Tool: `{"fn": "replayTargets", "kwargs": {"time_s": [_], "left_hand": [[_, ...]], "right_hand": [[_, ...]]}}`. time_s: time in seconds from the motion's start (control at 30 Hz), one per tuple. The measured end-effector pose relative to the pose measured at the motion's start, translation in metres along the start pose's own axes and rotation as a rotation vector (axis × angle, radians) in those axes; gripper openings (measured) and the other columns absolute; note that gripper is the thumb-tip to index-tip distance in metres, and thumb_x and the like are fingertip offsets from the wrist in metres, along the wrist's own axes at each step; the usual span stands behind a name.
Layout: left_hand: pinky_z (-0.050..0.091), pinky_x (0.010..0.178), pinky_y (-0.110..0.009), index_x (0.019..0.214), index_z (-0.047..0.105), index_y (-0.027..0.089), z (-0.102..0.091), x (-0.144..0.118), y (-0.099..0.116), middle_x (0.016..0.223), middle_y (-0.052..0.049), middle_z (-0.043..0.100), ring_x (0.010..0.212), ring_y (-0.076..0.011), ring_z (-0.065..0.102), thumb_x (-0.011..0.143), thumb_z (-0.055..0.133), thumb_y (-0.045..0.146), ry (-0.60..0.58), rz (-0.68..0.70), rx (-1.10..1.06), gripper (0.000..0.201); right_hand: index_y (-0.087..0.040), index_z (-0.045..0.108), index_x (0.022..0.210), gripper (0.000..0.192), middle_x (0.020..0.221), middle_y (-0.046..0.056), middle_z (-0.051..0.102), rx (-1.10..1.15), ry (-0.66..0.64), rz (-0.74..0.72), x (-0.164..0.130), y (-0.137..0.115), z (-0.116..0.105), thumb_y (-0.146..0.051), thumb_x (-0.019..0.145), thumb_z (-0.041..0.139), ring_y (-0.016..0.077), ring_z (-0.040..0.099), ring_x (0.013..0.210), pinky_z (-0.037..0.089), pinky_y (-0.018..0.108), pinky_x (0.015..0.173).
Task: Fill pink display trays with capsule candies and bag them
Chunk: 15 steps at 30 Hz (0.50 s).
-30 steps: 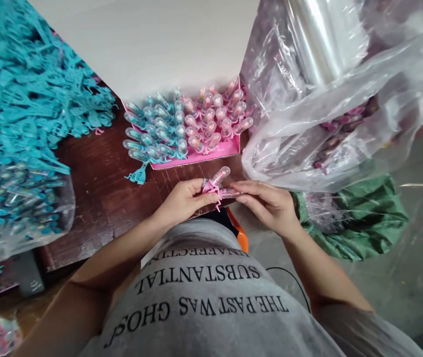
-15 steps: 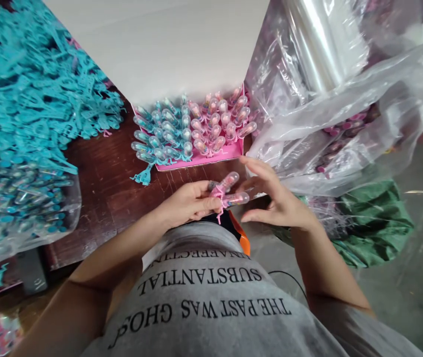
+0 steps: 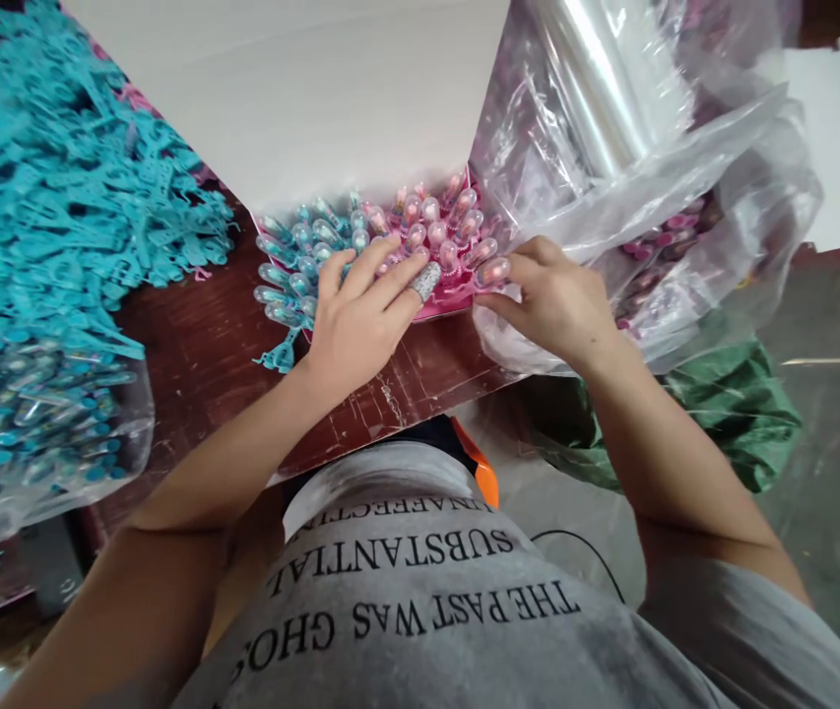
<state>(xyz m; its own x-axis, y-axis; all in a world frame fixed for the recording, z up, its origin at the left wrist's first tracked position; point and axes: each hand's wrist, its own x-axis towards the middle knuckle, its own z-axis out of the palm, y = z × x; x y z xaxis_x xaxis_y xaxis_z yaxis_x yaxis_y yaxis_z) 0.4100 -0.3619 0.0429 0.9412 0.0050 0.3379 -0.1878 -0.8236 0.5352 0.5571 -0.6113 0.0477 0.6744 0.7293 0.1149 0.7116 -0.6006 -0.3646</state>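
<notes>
Two hands over the pink tray (image 3: 440, 307) at the far edge of the dark wooden table (image 3: 198, 364). Left hand (image 3: 360, 320) lies flat, fingers spread open across the rows, a silver thimble-like cap on one fingertip, gripping nothing visible. Right hand (image 3: 556, 295) pinches a pink capsule toy (image 3: 491, 273) at the tray's right corner, fingers closed on it. Blue capsule toys (image 3: 293, 266) fill the tray's left half, pink capsule toys (image 3: 434, 222) the right. Clear plastic bag (image 3: 641, 177) just right of tray; heap of blue plastic pieces (image 3: 57, 197) far left.
</notes>
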Motion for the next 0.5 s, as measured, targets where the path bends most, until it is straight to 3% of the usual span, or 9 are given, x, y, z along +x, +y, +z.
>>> {"fn": "replayTargets", "kwargs": {"time_s": [0.13,0.27,0.4,0.5], "left_hand": [[0.016,0.134,-0.07,0.095,0.071,0.024,0.008,0.005,-0.006,0.14,-0.005,0.077,0.152,-0.0337,0.056,0.107,0.067,0.037,-0.015,-0.071,-0.134,0.019],[0.016,0.133,-0.064,0.092,0.07,0.025,0.002,-0.006,-0.004,0.141,-0.004,0.076,0.15,-0.0307,0.058,0.108,0.063,0.035,0.016,0.008,0.014,0.02],[0.021,0.13,-0.057,0.08,0.06,0.024,-0.007,-0.033,-0.006,0.136,0.001,0.078,0.142,-0.0278,0.064,0.102,0.072,0.031,0.265,0.125,0.212,0.025],[0.023,0.129,-0.06,0.075,0.053,0.023,-0.015,-0.052,-0.014,0.126,0.001,0.08,0.138,-0.0301,0.065,0.095,0.079,0.034,0.364,0.099,0.21,0.035]], "right_hand": [[-0.029,0.074,0.133,0.039,0.14,0.013,0.07,-0.15,-0.042,0.0,0.004,-0.016,0.001,-0.052,0.106,0.06,0.0312,0.07,0.103,0.053,0.04,0.074],[-0.029,0.073,0.137,0.044,0.143,0.013,0.068,-0.247,-0.076,-0.003,0.006,-0.033,-0.006,-0.051,0.111,0.045,0.0293,0.069,0.101,0.048,0.036,0.068],[-0.031,0.072,0.139,0.046,0.144,0.012,0.067,-0.281,-0.151,-0.04,0.008,-0.038,-0.01,-0.05,0.113,0.038,0.0276,0.068,0.101,0.043,0.033,0.065],[-0.03,0.072,0.138,0.044,0.142,0.012,0.068,-0.289,-0.178,-0.037,0.008,-0.035,-0.011,-0.05,0.112,0.043,0.0273,0.068,0.101,0.042,0.033,0.065]]}}
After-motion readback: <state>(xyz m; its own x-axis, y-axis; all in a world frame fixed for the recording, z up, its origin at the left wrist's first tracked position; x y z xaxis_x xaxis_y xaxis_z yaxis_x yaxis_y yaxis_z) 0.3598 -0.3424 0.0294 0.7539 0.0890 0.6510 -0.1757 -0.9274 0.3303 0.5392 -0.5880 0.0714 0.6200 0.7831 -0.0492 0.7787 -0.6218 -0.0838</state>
